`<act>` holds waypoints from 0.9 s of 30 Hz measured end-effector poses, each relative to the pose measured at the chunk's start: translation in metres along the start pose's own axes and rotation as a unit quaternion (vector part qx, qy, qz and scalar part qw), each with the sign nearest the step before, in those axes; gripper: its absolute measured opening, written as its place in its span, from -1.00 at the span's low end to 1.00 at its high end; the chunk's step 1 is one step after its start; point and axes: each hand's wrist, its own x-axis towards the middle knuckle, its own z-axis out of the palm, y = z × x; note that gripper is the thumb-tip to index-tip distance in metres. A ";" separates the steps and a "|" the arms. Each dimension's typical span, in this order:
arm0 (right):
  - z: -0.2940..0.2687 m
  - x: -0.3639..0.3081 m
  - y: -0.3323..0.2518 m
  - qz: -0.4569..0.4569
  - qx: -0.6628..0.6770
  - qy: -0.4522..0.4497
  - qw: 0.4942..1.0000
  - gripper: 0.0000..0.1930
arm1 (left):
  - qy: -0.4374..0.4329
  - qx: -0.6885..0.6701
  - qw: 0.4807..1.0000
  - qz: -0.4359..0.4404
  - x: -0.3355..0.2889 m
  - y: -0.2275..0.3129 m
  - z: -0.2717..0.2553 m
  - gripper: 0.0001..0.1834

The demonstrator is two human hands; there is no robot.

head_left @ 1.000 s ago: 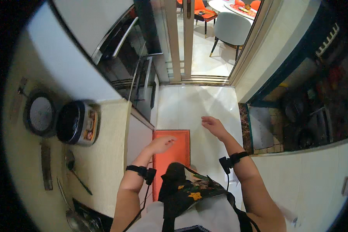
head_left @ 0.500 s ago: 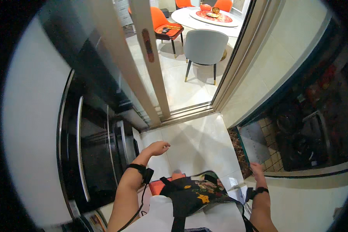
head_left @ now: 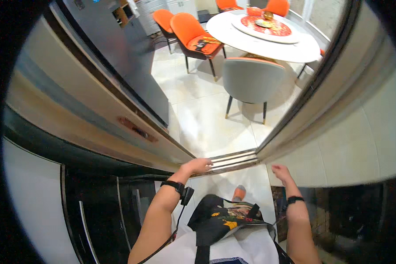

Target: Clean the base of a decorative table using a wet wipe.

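Note:
My left hand [head_left: 199, 165] hangs above the sliding-door track [head_left: 233, 163], its fingers loosely bent, a little apart and holding nothing. To the right, my right hand [head_left: 282, 173] is in the air near the tiled wall beside the doorway, fingers curled in with nothing visible in them. Black straps circle both forearms, and a small black box with a cable sits on the left one. Between my arms hangs a dark, flower-patterned apron [head_left: 224, 215] over white clothing. One foot in an orange slipper [head_left: 239, 192] shows beyond it.
A door frame [head_left: 136, 128] with a recessed handle stands left of the opening, over dark built-in appliances [head_left: 99, 211]. Past the threshold is a grey-backed chair [head_left: 251, 81]. Orange chairs [head_left: 192, 37] surround a round white table [head_left: 220, 33] with a red-topped turntable [head_left: 248, 25].
I have come closer to the doorway, and the table and chairs look larger. My left hand is now over the track; my right hand has moved up from beside the dark counter area.

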 end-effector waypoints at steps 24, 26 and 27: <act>-0.012 0.309 -0.641 -0.638 -0.367 0.180 0.653 -0.90 | 0.167 -0.122 0.963 -0.172 0.189 -0.171 -0.331 -0.65; -0.020 0.345 -0.662 -0.657 -0.367 0.190 0.630 -0.88 | 0.213 -0.161 0.937 -0.224 0.173 -0.188 -0.352 -0.65; -0.023 0.357 -0.673 -0.667 -0.361 0.189 0.623 -0.86 | 0.226 -0.166 0.928 -0.247 0.167 -0.196 -0.355 -0.65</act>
